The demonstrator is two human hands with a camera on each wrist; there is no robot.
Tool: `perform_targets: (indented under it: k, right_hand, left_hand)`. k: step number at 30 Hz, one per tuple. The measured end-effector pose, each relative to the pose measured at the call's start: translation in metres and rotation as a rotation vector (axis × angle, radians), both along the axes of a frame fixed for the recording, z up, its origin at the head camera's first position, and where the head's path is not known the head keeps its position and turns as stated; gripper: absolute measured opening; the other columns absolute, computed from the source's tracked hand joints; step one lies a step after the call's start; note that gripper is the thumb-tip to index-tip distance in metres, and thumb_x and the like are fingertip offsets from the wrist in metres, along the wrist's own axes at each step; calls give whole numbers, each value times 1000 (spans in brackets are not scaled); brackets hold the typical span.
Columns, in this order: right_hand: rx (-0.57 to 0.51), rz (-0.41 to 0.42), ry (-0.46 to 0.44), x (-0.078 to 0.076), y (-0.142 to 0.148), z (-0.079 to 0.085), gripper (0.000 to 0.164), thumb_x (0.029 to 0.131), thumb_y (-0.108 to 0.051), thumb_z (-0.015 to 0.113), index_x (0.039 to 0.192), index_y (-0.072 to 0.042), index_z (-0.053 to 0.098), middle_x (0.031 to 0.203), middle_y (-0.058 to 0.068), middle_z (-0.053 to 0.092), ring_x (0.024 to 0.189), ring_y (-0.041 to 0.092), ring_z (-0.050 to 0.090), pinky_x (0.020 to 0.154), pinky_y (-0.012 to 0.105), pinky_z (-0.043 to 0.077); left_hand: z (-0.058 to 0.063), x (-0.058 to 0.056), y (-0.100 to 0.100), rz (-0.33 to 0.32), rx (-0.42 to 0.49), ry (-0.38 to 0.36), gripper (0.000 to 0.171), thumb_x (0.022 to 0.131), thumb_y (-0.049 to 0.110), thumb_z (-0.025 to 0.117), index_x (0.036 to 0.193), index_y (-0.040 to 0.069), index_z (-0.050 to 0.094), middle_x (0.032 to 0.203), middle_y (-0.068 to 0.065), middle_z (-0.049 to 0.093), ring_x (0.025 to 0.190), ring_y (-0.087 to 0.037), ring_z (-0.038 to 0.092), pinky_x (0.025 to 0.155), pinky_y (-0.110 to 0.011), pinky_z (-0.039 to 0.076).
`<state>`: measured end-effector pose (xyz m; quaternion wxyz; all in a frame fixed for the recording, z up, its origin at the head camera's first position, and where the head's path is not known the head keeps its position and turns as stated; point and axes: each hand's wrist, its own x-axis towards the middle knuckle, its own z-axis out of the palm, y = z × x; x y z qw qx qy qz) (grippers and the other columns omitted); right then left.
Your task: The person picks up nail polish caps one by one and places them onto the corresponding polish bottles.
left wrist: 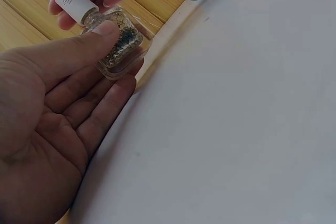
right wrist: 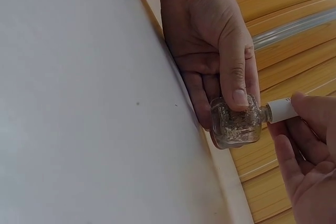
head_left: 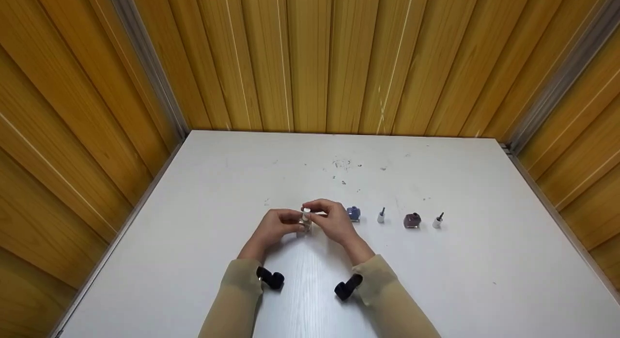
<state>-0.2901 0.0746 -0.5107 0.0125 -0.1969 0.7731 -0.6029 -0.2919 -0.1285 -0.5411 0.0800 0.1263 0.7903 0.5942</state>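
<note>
My left hand [head_left: 276, 229] grips a small clear nail polish bottle [right wrist: 236, 124] with glitter inside, thumb on one face and fingers behind. The fingers of my right hand [head_left: 337, 225] pinch its white cap [left wrist: 77, 7], which sits at the bottle's neck. Part of the neck shows between cap and bottle in the right wrist view. Just beyond the right hand, a blue nail polish bottle [head_left: 354, 213] stands on the table, partly covered by that hand in the head view.
Right of the blue bottle stands a white cap [head_left: 381, 216] with its brush pointing up. Farther right are an uncapped dark purple polish bottle [head_left: 412, 221] and another upturned white brush cap [head_left: 438, 221]. Yellow wood-look panels [head_left: 310, 62] border the white table [head_left: 193, 270].
</note>
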Motion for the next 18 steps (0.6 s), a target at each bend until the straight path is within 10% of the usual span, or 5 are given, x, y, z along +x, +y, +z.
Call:
perform_targets:
  k: [10,18]
  right_hand:
    - [27,-98,20,1,-2,-3,20,88,-10,81,102,-3,69,106,15,74,99,24,70,86,30,57]
    - [3,-5,4,-1,2,0,33,98,-12,69,128,1,68,123,17,74,117,33,67,94,34,56]
  left_hand:
    - [0,0,-1,-21,-3,8,28,87,9,81,115,4,77,111,-10,79,102,-15,74,89,-25,57]
    - [1,0,1,38,-25,-31,30,85,12,84,114,6,78,112,-9,79,106,-18,74,99,-35,56]
